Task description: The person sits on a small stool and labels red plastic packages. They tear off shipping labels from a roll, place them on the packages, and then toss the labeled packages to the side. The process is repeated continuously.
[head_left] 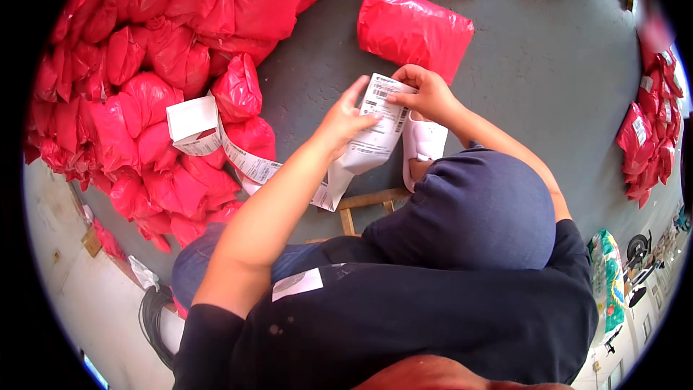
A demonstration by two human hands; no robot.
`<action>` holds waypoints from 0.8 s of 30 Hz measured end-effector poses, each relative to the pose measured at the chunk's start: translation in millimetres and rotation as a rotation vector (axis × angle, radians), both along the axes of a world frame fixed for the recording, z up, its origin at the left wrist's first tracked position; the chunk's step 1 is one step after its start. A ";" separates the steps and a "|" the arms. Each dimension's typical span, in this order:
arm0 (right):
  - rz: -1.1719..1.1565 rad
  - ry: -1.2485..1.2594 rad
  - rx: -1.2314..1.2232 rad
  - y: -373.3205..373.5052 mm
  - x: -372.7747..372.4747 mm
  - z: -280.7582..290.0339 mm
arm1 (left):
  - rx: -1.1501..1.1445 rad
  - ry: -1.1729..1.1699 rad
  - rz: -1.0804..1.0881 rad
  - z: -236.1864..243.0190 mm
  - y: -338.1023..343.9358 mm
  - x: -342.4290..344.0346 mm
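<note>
A strip of white printed shipping labels (379,137) is held up in front of me. My left hand (343,121) grips its left side, thumb lying across the printed face. At the top right corner, my right hand (427,92) pinches the end label between thumb and fingers. Below my left hand the strip bends, passes behind my left forearm and trails to a folded stack of labels (192,117) resting on the red bags at the left. Just beyond my hands, a plump red plastic bag (415,27) lies on the floor.
A large heap of red plastic bags (173,50) fills the left side. More labelled red bags (646,130) lie at the far right. A wooden stool or frame (372,201) is partly visible under me, beside a foot in a pale slipper (427,137). The floor (538,72) is grey.
</note>
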State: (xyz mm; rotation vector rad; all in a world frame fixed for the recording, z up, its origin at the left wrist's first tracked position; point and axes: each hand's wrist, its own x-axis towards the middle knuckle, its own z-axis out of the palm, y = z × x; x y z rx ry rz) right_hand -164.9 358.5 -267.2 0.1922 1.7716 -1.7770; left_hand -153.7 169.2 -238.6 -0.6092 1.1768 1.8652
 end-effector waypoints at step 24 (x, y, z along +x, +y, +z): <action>-0.295 0.792 0.988 54.5 -63.4 -112.4 | -0.307 -0.675 -0.544 -146.6 -65.3 66.8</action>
